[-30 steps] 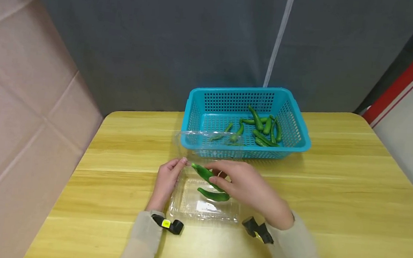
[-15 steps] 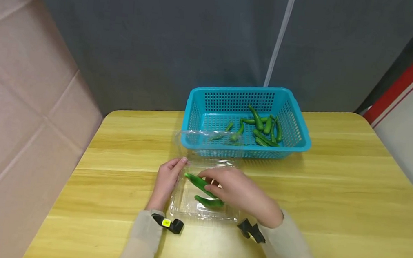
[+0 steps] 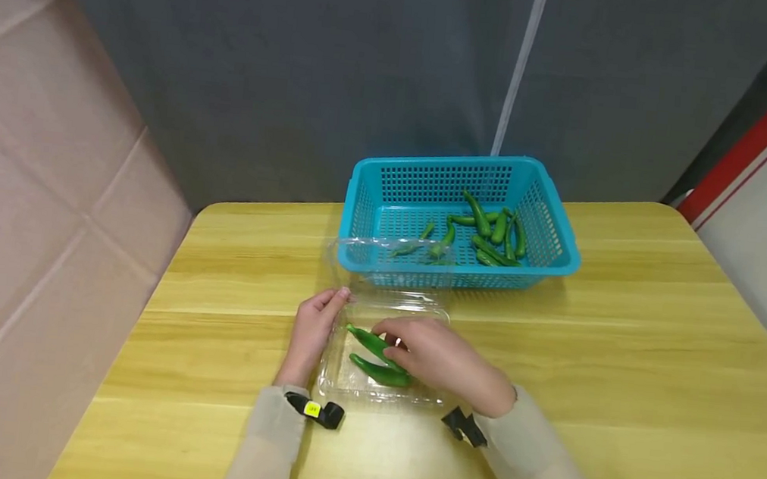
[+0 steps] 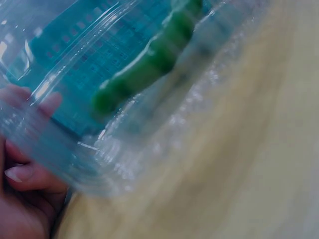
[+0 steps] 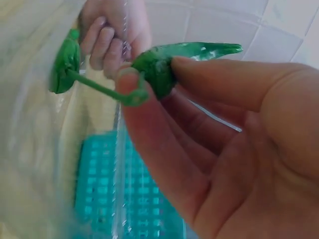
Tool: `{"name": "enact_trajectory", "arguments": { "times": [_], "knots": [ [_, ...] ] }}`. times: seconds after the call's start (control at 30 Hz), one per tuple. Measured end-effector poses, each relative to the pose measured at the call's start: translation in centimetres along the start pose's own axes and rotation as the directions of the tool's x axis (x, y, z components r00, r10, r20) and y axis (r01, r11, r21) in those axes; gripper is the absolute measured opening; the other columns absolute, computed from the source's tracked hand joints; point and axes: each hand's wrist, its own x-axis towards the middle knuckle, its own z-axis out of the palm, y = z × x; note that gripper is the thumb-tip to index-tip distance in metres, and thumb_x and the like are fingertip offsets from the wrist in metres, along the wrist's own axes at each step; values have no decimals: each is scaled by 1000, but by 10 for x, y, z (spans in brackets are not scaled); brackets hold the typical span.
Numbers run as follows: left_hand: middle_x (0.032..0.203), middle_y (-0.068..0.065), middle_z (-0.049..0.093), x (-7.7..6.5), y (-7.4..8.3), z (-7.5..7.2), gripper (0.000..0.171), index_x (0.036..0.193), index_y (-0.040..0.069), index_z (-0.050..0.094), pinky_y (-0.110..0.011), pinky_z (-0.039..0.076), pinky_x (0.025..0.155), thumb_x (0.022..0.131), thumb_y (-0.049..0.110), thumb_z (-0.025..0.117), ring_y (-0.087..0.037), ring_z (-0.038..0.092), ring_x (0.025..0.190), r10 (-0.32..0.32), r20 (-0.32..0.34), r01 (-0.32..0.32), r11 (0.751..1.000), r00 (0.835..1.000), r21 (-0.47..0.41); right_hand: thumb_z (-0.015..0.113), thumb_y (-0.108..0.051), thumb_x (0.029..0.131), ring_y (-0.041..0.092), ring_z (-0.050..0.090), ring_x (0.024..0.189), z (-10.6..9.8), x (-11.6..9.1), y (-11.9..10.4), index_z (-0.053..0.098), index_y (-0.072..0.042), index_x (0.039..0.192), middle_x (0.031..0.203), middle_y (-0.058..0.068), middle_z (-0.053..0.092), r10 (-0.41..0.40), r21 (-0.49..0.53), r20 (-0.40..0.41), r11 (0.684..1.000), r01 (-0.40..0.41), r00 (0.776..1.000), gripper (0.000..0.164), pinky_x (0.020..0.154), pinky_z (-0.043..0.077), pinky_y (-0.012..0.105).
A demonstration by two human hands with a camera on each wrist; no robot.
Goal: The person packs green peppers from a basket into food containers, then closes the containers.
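A clear plastic clamshell box [image 3: 336, 384] lies on the table with its lid [image 3: 387, 270] raised toward the basket. My left hand [image 3: 312, 328] pinches the box at its left side, near the hinge; its fingers also show through the plastic in the left wrist view. Inside the box, one green chili pepper [image 3: 379, 373] lies near the front. Just behind that one, my right hand [image 3: 438, 355] holds a second chili pepper [image 3: 369, 341] low in the box. The right wrist view shows thumb and forefinger pinching this pepper [image 5: 159, 74] near its stem end.
A blue perforated basket [image 3: 563, 259] stands at the back of the wooden table [image 3: 656, 332], with several green chili peppers [image 3: 477, 216] in it, mostly on its right side. The raised lid overlaps the basket's front left. A dark curtain [image 3: 302, 73] hangs behind the table.
My right hand has lowered the held chili pepper into the box and moved slightly left. The pepper lying there has shifted left and toward the front. The left hand keeps its hold on the box.
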Motion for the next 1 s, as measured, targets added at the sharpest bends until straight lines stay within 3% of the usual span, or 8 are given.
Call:
{"name": "enact_trajectory", "arguments": {
  "times": [0.23, 0.47, 0.57, 0.77, 1.0],
  "knots": [
    [46, 3, 34, 0, 0, -1, 39, 98, -2, 64, -24, 25, 33, 89, 35, 55, -5, 28, 34, -2, 3, 2, 1000, 1000, 15, 62, -13, 84, 6, 55, 78, 6, 3, 13, 61, -15, 108, 87, -7, 61, 34, 2, 58, 999, -34, 998, 24, 68, 45, 24],
    [46, 1, 35, 13, -29, -1, 44, 93, 10, 68, -24, 24, 32, 81, 51, 57, -10, 29, 35, -1, -10, 1, 1000, 1000, 5, 59, -11, 85, 7, 56, 81, 14, 6, 22, 60, -16, 112, 90, -6, 61, 76, -3, 133, 997, -76, 988, 27, 70, 46, 26],
    [47, 0, 35, 14, -31, -1, 46, 92, 10, 68, -25, 25, 32, 80, 53, 56, -11, 29, 36, 5, -3, -5, 1000, 1000, 16, 58, -10, 85, 7, 55, 79, 17, 5, 24, 61, -16, 110, 88, -6, 61, 78, -6, 135, 997, -78, 988, 26, 70, 46, 27],
    [47, 0, 36, 7, -19, -2, 41, 93, 6, 67, -25, 26, 32, 84, 44, 56, -9, 31, 35, -10, 22, 10, 1000, 1000, 1, 58, -11, 85, 7, 53, 73, 23, 6, 24, 62, -17, 109, 85, -7, 61, 77, -50, 118, 996, -72, 990, 25, 67, 45, 27],
    [46, 3, 34, 0, -2, -1, 35, 95, 1, 66, -23, 25, 33, 89, 34, 54, -5, 29, 34, 9, 16, -9, 1000, 1000, -1, 58, -11, 86, 9, 58, 83, 27, 8, 21, 64, -17, 108, 96, -6, 64, 73, -97, 113, 993, -62, 991, 24, 74, 47, 30]
  ]
}}
